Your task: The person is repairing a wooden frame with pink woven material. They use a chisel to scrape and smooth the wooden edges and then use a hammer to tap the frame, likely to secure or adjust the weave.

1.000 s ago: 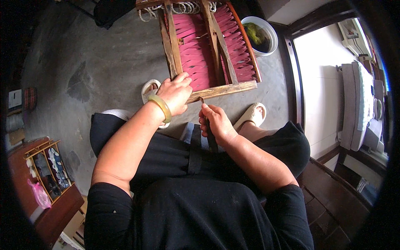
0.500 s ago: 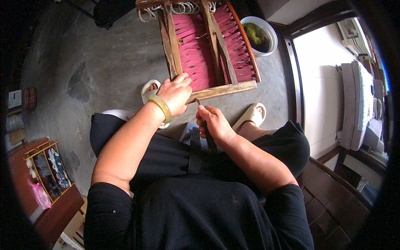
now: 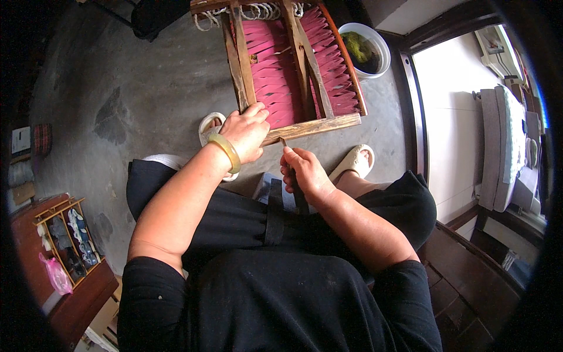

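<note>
In front of me is a wooden frame (image 3: pixel 311 128) with pink straps (image 3: pixel 271 76) woven across it and brown slats running over them; it resembles a folding seat. My left hand (image 3: pixel 243 132), with a yellowish bangle on its wrist, grips the near left corner of the frame, thumb side toward me. My right hand (image 3: pixel 305 173) is closed round the dark handle of a thin tool (image 3: pixel 283 142). The tool's narrow tip meets the near edge of the front bar, just right of my left hand. Its exact kind is too small to make out.
A white bucket (image 3: pixel 381 50) holding something yellow-green stands beside the frame's right side. My feet, in cream slippers (image 3: pixel 350 165), rest on the grey concrete floor (image 3: pixel 158 88). White cords (image 3: pixel 264 12) hang along the far bar. A doorway sill (image 3: pixel 417 117) runs along the right.
My right hand and the tool have shifted slightly to the right, the tip still at the bar's near edge. My left hand and the frame stay almost unmoved.
</note>
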A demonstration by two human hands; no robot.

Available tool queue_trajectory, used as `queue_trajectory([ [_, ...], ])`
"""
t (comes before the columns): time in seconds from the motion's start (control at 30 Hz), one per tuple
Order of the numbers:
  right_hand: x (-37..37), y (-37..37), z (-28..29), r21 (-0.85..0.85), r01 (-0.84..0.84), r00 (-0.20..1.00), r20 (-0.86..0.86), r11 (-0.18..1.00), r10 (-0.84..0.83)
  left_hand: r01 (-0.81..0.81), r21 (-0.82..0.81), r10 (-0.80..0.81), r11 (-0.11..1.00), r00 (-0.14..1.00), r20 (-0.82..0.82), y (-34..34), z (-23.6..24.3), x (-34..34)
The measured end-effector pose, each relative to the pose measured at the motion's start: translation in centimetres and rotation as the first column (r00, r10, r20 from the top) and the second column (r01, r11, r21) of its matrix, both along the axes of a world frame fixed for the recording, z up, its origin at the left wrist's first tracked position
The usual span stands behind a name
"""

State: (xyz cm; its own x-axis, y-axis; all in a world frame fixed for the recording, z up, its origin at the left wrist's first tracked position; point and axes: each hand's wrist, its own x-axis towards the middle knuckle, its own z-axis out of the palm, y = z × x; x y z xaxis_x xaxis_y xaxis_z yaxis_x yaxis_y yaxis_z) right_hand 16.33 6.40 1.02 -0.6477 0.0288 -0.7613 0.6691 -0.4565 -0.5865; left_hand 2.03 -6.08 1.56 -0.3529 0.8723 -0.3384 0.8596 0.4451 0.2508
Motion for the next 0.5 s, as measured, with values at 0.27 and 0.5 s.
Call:
queue_trajectory([
  [0.27, 0.54, 1.05, -0.27, -0.027, 0.089, 0.996, 0.029, 0.996, -0.089, 0.007, 0.028, -0.006, 1.000, 1.000, -0.028, -0.10, -0.26, 0.09],
  [0.5, 0.80, 0.62, -0.57, 0.007, 0.040, 0.996, -0.082, 0.999, -0.039, -0.007, 0.020, 0.008, 1.000, 1.000, -0.026, -0.09, -0.47, 0.04],
])
